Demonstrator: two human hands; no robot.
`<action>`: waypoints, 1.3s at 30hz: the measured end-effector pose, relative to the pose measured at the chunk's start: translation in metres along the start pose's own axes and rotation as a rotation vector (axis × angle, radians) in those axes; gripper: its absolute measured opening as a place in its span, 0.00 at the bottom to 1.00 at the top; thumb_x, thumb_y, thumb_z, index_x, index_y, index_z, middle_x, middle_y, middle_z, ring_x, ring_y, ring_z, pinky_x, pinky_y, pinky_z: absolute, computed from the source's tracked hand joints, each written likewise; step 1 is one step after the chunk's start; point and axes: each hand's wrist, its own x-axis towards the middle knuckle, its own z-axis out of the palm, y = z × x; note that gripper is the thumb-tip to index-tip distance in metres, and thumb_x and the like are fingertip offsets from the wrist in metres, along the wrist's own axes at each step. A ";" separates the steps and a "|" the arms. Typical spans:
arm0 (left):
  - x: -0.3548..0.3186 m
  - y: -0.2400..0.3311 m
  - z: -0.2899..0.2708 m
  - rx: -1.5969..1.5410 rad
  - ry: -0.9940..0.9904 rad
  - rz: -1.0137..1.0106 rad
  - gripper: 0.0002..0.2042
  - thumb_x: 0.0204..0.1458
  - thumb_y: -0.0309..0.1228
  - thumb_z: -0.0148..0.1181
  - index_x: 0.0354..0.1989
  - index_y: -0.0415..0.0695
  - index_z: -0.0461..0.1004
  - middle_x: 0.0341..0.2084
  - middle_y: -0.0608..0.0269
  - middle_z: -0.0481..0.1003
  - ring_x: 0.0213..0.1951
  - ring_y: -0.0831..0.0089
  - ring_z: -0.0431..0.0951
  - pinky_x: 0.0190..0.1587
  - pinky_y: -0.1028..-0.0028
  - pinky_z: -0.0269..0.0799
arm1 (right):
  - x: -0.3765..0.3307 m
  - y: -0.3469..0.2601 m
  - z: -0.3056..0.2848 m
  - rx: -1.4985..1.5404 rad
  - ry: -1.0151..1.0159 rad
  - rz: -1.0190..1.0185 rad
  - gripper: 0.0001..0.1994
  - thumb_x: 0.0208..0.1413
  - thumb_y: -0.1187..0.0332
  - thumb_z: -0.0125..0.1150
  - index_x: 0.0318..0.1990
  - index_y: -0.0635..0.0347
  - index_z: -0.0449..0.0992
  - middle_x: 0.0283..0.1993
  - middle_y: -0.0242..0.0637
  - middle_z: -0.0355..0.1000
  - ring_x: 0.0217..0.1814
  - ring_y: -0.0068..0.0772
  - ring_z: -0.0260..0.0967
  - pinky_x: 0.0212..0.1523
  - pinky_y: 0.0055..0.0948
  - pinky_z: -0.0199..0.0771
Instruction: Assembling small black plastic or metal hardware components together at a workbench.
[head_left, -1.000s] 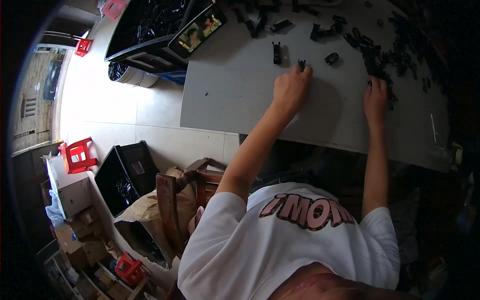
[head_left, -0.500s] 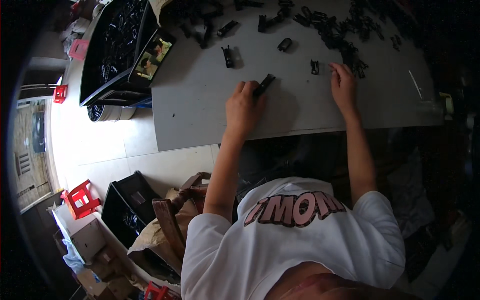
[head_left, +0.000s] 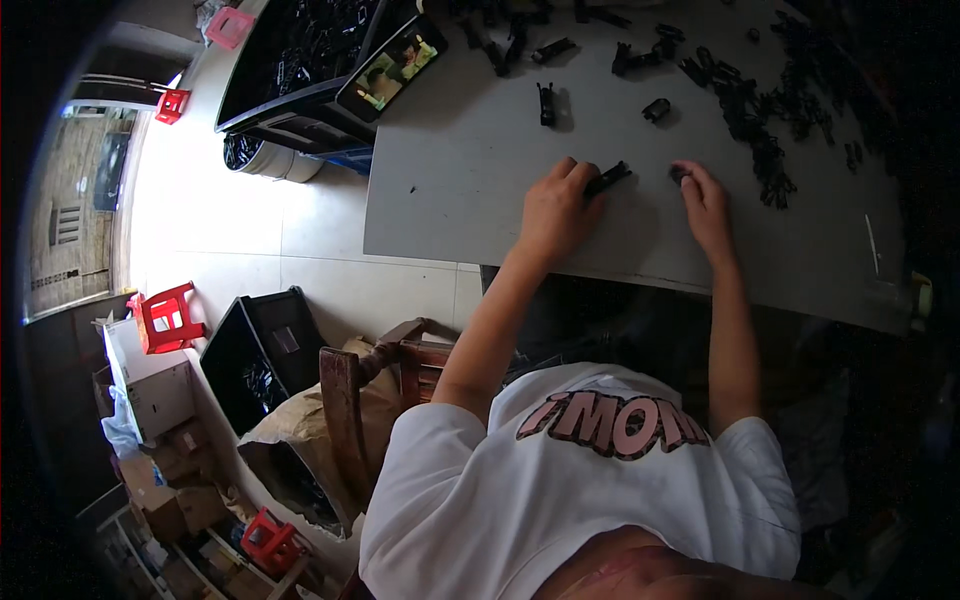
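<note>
My left hand (head_left: 558, 208) is closed round a long, narrow black plastic part (head_left: 612, 178), whose far end sticks out past the fingers over the grey table (head_left: 455, 185). To its right, my right hand (head_left: 708, 212) pinches a small black plastic piece (head_left: 679, 174) between thumb and fingers; most of that piece is covered. Beyond my hands lie a small rounded black part (head_left: 656, 110) and an upright-looking slim black part (head_left: 546, 104). The two held pieces are apart from each other.
A heap of black parts (head_left: 765, 125) spreads over the table's far right. At the far left, a phone (head_left: 392, 72) showing a video leans on a black crate (head_left: 235, 115) full of parts. A wooden chair (head_left: 340, 405) and a paper sack (head_left: 300, 450) stand at my left.
My right hand has picked up the small black piece that lay beside its fingertips. My left hand still holds the long part. The whole view has swung, shifting the table rightward.
</note>
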 end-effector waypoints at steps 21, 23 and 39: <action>-0.002 -0.003 0.001 0.054 -0.018 0.055 0.12 0.42 0.28 0.61 0.38 0.45 0.74 0.35 0.57 0.71 0.33 0.56 0.75 0.36 0.63 0.72 | 0.076 -0.003 0.014 -0.526 -0.093 -0.362 0.18 0.53 0.76 0.56 0.52 0.56 0.70 0.52 0.37 0.67 0.49 0.43 0.68 0.44 0.35 0.73; 0.002 -0.003 0.002 0.009 -0.022 0.044 0.12 0.42 0.27 0.62 0.38 0.45 0.74 0.34 0.56 0.72 0.33 0.56 0.76 0.36 0.63 0.72 | 0.064 0.010 0.003 -0.482 -0.086 -0.245 0.17 0.51 0.75 0.60 0.49 0.58 0.71 0.49 0.37 0.68 0.44 0.40 0.70 0.40 0.35 0.72; 0.004 -0.004 -0.004 -0.088 -0.001 -0.012 0.13 0.41 0.28 0.63 0.37 0.45 0.74 0.32 0.58 0.72 0.32 0.58 0.76 0.35 0.64 0.72 | 0.003 -0.051 -0.026 -0.366 -0.445 -0.439 0.15 0.42 0.77 0.65 0.41 0.58 0.76 0.45 0.36 0.68 0.47 0.39 0.67 0.43 0.34 0.71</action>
